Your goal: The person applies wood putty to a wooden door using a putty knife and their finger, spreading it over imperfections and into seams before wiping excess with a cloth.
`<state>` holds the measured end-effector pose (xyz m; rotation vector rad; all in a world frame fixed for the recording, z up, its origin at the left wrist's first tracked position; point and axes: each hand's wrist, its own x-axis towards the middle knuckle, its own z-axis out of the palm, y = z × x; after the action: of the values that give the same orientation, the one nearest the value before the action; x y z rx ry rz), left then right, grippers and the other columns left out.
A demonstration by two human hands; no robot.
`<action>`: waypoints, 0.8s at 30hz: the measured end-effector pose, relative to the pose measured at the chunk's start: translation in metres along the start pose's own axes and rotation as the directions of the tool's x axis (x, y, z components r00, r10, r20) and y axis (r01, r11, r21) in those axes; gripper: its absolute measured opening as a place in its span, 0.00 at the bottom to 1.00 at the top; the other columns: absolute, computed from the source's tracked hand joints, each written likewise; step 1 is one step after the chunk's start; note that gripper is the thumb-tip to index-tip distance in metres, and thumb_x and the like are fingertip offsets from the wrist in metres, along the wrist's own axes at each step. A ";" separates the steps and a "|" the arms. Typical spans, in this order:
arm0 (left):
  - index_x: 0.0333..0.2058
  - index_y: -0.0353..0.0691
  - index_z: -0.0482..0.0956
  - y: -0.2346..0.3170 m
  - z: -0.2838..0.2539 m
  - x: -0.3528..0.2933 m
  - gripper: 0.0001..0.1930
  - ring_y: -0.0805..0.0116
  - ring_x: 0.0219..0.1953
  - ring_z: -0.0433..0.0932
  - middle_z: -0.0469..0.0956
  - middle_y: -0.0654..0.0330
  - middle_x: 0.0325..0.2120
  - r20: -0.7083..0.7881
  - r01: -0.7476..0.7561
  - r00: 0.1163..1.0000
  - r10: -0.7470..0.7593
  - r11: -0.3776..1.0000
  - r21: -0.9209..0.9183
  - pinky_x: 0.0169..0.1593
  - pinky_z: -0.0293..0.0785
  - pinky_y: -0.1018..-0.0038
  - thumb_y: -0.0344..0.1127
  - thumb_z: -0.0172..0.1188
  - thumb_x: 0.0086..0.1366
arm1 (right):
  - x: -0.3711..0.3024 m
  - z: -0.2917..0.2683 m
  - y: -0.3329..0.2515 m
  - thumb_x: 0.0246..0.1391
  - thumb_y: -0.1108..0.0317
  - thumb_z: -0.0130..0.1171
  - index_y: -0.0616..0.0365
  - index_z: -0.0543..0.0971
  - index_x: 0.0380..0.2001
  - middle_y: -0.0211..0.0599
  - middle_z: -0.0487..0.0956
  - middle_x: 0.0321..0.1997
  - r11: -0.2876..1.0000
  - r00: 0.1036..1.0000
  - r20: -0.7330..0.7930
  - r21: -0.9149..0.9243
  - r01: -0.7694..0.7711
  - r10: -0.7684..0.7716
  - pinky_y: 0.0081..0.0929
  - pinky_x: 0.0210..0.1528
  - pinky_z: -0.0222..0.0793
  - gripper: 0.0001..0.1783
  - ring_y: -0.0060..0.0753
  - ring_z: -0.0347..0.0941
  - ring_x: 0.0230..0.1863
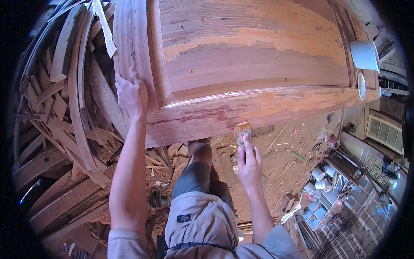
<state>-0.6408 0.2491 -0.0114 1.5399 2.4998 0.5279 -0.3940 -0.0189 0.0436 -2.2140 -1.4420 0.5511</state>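
Note:
A wooden panelled door (pixel 254 71) lies in front of me, with uneven patches of orange filler on its panel and near rail. At its left edge, my left hand (pixel 132 94) holds the door's stile, thumb on top and fingers toward the outer side. My right hand (pixel 250 162) is just off the door's near edge. Pinched in it is a flat filler spreader (pixel 243 131), its end smeared with orange. Part of the spreader is hidden behind my fingers.
A white tub (pixel 365 55) stands at the door's right end, beside a round white lid (pixel 361 86). Scrap boards (pixel 77 86) are heaped at the left. Sawdust and offcuts cover the floor (pixel 276 159). White containers (pixel 320 178) sit at the lower right.

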 end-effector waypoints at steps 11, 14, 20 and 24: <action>0.57 0.23 0.64 0.000 0.006 0.007 0.38 0.41 0.56 0.71 0.70 0.35 0.54 -0.035 -0.046 0.998 0.047 0.999 0.022 0.57 0.67 0.54 0.60 0.46 0.68 | 0.080 -0.067 -0.024 0.61 0.58 0.55 0.31 0.64 0.65 0.42 0.73 0.32 0.794 0.768 0.637 -0.435 0.425 -0.063 0.46 0.26 0.76 0.29 0.50 0.77 0.24; 0.57 0.23 0.64 -0.001 0.005 0.005 0.39 0.41 0.56 0.71 0.70 0.35 0.54 -0.001 -0.023 1.000 0.023 0.999 0.045 0.58 0.67 0.55 0.61 0.45 0.67 | 0.093 -0.086 -0.014 0.61 0.58 0.55 0.38 0.69 0.62 0.43 0.73 0.30 0.759 0.748 0.664 -0.487 0.432 0.000 0.47 0.30 0.75 0.25 0.50 0.77 0.27; 0.56 0.24 0.64 -0.003 0.003 0.008 0.38 0.41 0.56 0.71 0.70 0.35 0.54 -0.019 -0.009 1.000 0.011 0.997 0.076 0.57 0.67 0.54 0.61 0.43 0.68 | 0.085 -0.111 -0.009 0.63 0.62 0.55 0.52 0.74 0.58 0.47 0.76 0.31 0.911 0.864 0.497 -0.390 0.134 0.085 0.41 0.37 0.72 0.21 0.46 0.75 0.31; 0.56 0.24 0.64 -0.006 0.005 0.007 0.38 0.40 0.55 0.72 0.70 0.35 0.53 -0.011 -0.035 0.999 0.036 0.996 0.077 0.57 0.68 0.54 0.61 0.42 0.69 | 0.031 -0.055 -0.025 0.63 0.66 0.53 0.51 0.70 0.62 0.51 0.77 0.36 0.998 0.910 0.413 -0.068 -0.013 0.040 0.39 0.40 0.71 0.23 0.49 0.75 0.34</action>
<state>-0.6470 0.2544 -0.0182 1.6156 2.5341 0.4525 -0.3711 0.0112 0.0998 -2.2595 -1.6531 1.0505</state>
